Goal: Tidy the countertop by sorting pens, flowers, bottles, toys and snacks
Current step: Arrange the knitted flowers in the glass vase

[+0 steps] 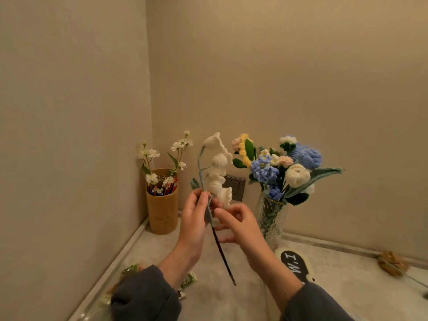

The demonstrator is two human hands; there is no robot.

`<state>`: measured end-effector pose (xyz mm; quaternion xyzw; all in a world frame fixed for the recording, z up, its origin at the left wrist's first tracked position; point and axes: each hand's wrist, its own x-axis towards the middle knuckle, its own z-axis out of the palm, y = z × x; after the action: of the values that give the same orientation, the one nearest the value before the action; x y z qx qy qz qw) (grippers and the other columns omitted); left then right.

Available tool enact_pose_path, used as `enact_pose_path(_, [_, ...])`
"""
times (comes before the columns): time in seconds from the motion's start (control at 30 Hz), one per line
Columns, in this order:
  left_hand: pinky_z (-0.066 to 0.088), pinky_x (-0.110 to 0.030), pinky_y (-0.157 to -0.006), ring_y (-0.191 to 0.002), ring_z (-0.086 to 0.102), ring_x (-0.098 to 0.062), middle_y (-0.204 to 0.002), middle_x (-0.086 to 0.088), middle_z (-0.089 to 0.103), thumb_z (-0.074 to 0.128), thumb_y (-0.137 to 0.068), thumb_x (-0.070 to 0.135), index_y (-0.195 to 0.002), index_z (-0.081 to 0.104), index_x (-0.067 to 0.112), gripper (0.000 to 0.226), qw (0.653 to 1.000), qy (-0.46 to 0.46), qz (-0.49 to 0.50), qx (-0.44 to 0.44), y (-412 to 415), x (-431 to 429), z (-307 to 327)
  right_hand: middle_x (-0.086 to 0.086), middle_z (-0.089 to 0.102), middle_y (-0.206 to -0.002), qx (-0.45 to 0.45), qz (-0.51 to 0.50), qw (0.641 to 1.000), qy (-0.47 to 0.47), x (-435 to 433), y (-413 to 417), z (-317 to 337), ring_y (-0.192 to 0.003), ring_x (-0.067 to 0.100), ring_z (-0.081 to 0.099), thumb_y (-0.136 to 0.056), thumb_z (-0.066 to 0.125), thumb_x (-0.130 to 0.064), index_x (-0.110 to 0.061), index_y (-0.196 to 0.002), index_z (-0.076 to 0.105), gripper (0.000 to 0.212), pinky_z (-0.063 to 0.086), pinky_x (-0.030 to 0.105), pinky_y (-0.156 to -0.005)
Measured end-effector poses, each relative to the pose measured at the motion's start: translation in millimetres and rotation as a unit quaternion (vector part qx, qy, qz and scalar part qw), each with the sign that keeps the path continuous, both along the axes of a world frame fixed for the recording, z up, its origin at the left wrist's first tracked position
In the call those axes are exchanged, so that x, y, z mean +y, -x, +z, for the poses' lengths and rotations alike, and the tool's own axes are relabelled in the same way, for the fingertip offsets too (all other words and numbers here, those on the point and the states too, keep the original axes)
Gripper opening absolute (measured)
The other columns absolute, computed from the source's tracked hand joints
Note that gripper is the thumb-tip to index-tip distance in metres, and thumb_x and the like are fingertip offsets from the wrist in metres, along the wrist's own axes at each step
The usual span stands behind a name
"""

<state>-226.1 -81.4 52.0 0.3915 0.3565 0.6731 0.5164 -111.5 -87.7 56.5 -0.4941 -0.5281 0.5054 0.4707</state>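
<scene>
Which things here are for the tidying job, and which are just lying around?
For the job: white crochet flower, held in left hand and right hand; glass vase of flowers; pen cup; snack packets.
Just there: wall socket; black lettered oval, unclear what it is.

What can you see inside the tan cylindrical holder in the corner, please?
The tan holder contains red pens and white flower sprigs; its opaque wall hides their lower parts.

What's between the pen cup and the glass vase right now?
Head view: the white crochet flower, held up by left hand and right hand; a wall socket behind.
</scene>
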Motion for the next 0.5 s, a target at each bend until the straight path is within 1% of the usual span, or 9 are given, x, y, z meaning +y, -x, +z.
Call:
enact_pose_path(0.07, [0.051, -0.032, -0.08, -0.088, 0.065, -0.016, -0.093, -0.004, 0.069, 0.042, -0.1, 0.021, -0.106, 0.061, 0.02, 0.02, 0.999, -0.013, -0.018, -0.023, -11.9, -12.2, 6.1, 0.008, 0.067, -0.101, 0.025, 0.019, 0.999, -0.01, -5.9, -12.5, 7.9, -0.077, 0.012, 0.067, -0.083, 0.075, -0.029, -0.014, -0.112, 0.055, 0.038, 0.055, 0.032, -0.063])
enact_pose_path(0.13, [0.051, -0.031, -0.076, -0.087, 0.066, -0.017, -0.097, -0.007, 0.07, 0.042, -0.098, 0.023, -0.111, 0.061, 0.018, 0.023, 0.998, -0.033, -0.045, -0.03, -22.9, -24.0, 8.9, 0.002, 0.068, -0.094, 0.005, 0.039, 0.998, -0.039, -13.6, -24.0, 14.4, -0.075, 0.009, 0.065, -0.077, 0.077, -0.038, -0.017, -0.111, 0.059, 0.044, 0.051, 0.028, -0.061])
enact_pose_path(0.2, [0.048, -0.027, -0.062, -0.068, 0.059, -0.014, -0.083, -0.005, 0.067, 0.044, -0.093, 0.026, -0.111, 0.06, 0.015, 0.027, 0.996, -0.049, -0.073, -0.032, -37.7, -37.3, 11.3, 0.0, 0.067, -0.079, -0.008, 0.058, 0.996, -0.069, -23.2, -38.8, 20.0, -0.07, 0.011, 0.063, -0.073, 0.074, -0.042, -0.014, -0.103, 0.064, 0.043, 0.046, 0.029, -0.06])
enact_pose_path(0.27, [0.04, -0.023, -0.05, -0.055, 0.045, -0.011, -0.069, -0.004, 0.054, 0.044, -0.091, 0.028, -0.106, 0.06, 0.013, 0.027, 0.993, -0.06, -0.1, -0.034, -52.1, -47.2, 11.0, 0.007, 0.065, -0.068, 0.031, 0.067, 0.993, -0.097, -31.5, -52.8, 23.8, -0.062, 0.019, 0.062, -0.078, 0.075, -0.029, -0.009, -0.098, 0.068, 0.029, 0.047, 0.031, -0.059])
enact_pose_path(0.3, [0.035, -0.022, -0.048, -0.053, 0.041, -0.011, -0.068, -0.004, 0.05, 0.044, -0.091, 0.028, -0.104, 0.06, 0.011, 0.026, 0.991, -0.065, -0.114, -0.033, -60.7, -51.6, 10.8, 0.011, 0.065, -0.067, 0.061, 0.068, 0.99, -0.104, -35.9, -61.1, 25.6, -0.06, 0.023, 0.061, -0.08, 0.075, -0.021, -0.009, -0.098, 0.069, 0.022, 0.049, 0.033, -0.057])
enact_pose_path(0.33, [0.032, -0.022, -0.047, -0.052, 0.038, -0.011, -0.068, -0.005, 0.048, 0.044, -0.091, 0.027, -0.102, 0.06, 0.01, 0.025, 0.989, -0.067, -0.125, -0.031, -69.3, -55.5, 10.0, 0.013, 0.065, -0.068, 0.087, 0.07, 0.988, -0.105, -39.9, -70.1, 26.7, -0.058, 0.025, 0.061, -0.08, 0.076, -0.016, -0.009, -0.099, 0.071, 0.022, 0.051, 0.034, -0.055])
enact_pose_path(0.4, [0.029, -0.023, -0.046, -0.052, 0.037, -0.011, -0.069, -0.005, 0.048, 0.044, -0.092, 0.027, -0.103, 0.059, 0.01, 0.026, 0.987, -0.062, -0.142, -0.027, -88.7, -62.1, 8.2, 0.014, 0.066, -0.071, 0.111, 0.074, 0.986, -0.098, -46.0, -91.1, 27.4, -0.058, 0.027, 0.061, -0.074, 0.078, -0.017, -0.009, -0.102, 0.072, 0.03, 0.053, 0.036, -0.054])
enact_pose_path(0.47, [0.028, -0.023, -0.047, -0.053, 0.037, -0.01, -0.07, -0.003, 0.049, 0.044, -0.091, 0.028, -0.109, 0.056, 0.009, 0.029, 0.986, -0.05, -0.156, -0.013, -111.0, -66.8, 6.4, 0.014, 0.069, -0.076, 0.113, 0.068, 0.988, -0.083, -49.7, -115.2, 28.2, -0.061, 0.024, 0.063, -0.069, 0.08, -0.016, -0.009, -0.104, 0.072, 0.037, 0.055, 0.037, -0.059])
enact_pose_path(0.5, [0.027, -0.023, -0.047, -0.053, 0.037, -0.01, -0.07, -0.002, 0.049, 0.043, -0.09, 0.029, -0.112, 0.054, 0.01, 0.031, 0.986, -0.045, -0.158, -0.002, -122.4, -68.7, 5.2, 0.014, 0.071, -0.079, 0.113, 0.067, 0.988, -0.08, -51.0, -126.9, 28.7, -0.062, 0.022, 0.065, -0.069, 0.082, -0.013, -0.008, -0.104, 0.072, 0.037, 0.056, 0.036, -0.06])
